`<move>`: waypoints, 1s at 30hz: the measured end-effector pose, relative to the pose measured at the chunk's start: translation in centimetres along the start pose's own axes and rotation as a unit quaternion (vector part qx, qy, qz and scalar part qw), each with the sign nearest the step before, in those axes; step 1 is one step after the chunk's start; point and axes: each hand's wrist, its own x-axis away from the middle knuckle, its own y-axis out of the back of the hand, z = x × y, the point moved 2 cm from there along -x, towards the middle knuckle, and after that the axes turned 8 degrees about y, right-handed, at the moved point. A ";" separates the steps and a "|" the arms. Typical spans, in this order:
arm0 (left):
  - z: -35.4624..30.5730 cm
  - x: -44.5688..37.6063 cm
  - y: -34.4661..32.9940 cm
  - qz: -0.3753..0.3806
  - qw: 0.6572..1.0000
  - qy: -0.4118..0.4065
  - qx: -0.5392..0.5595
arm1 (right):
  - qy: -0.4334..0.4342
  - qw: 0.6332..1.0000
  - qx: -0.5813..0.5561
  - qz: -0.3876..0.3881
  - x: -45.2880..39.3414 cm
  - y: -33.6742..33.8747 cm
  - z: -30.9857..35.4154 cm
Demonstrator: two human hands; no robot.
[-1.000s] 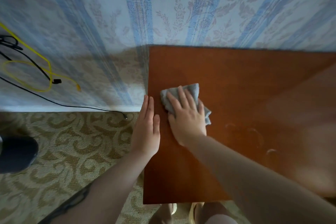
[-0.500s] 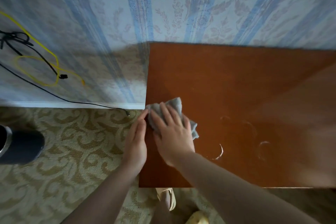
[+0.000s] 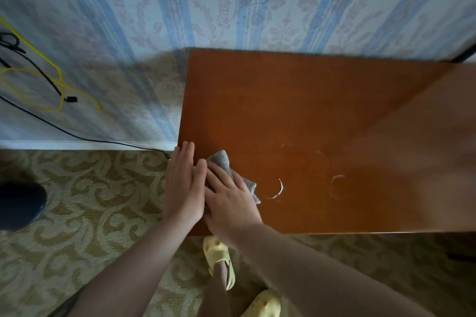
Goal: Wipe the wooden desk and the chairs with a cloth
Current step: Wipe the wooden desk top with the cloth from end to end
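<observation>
Cloth [image 3: 233, 174], grey, small, crumpled: lies on the wooden desk [image 3: 309, 116] at its left edge, toward the near corner, mostly under my right hand [image 3: 230, 203]. One bunched end sticks out beyond my fingertips toward the wall; another corner shows just right of my knuckles.

Right hand: flat on the cloth, fingers straight and spread a little, pressing it to the desktop.

Left hand [image 3: 184, 188]: flat and straight-fingered along the desk's left edge, side by side with my right hand and touching it; its fingertips reach past the cloth's far end. Holds nothing.

Desk: reddish-brown top, back edge against the wall. Pale ring marks [image 3: 279, 189] on the surface just right of the cloth, with fainter ones farther right; cloth and marks are near but apart.

Wallpaper [image 3: 231, 2]: blue stripes with a floral pattern.

Cables: one yellow cable [image 3: 58, 85] and one black cable [image 3: 77, 136], against the wall to the left.

Carpet [image 3: 90, 201]: beige, scroll-patterned. Dark rounded object [image 3: 19, 204] at far left, identity unclear.

Footwear: yellow clogs [image 3: 219, 260] on my feet, below the desk's near edge.
</observation>
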 end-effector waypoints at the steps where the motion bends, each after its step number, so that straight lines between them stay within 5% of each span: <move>1: -0.1 -0.1 -0.1 0.010 0.999 -0.021 -0.024 | 0.052 0.998 0.037 0.018 0.0 0.7 -1.5; 3: -1.0 -0.7 -0.6 0.030 0.995 -0.071 -0.062 | 0.113 0.987 0.104 0.054 -1.1 2.6 -5.1; 5: -2.5 -1.6 -1.7 0.054 0.989 -0.109 -0.079 | 0.084 0.987 0.115 0.071 -2.2 4.1 -8.2; 10: -4.0 -3.9 -3.8 0.064 0.961 -0.192 -0.190 | -0.113 0.993 0.011 0.026 -0.5 6.6 -15.3; 15: -2.8 -4.0 -4.1 0.017 0.936 -0.231 -0.265 | -0.284 0.952 -0.087 -0.072 6.9 5.9 -17.2; 19: -3.2 -4.1 -4.2 0.014 0.934 -0.222 -0.280 | -0.262 0.961 -0.062 -0.070 7.5 2.4 -11.4; 24: -3.2 -4.5 -3.9 0.020 0.942 -0.230 -0.245 | -0.077 0.997 -0.017 0.005 9.3 4.4 -15.2; 27: -3.1 -4.6 -3.9 0.011 0.943 -0.231 -0.239 | -0.185 0.978 -0.037 -0.087 9.9 5.0 -18.5; 30: -3.1 -4.6 -3.9 0.014 0.943 -0.230 -0.239 | -0.306 0.936 -0.067 -0.161 7.1 3.1 -15.2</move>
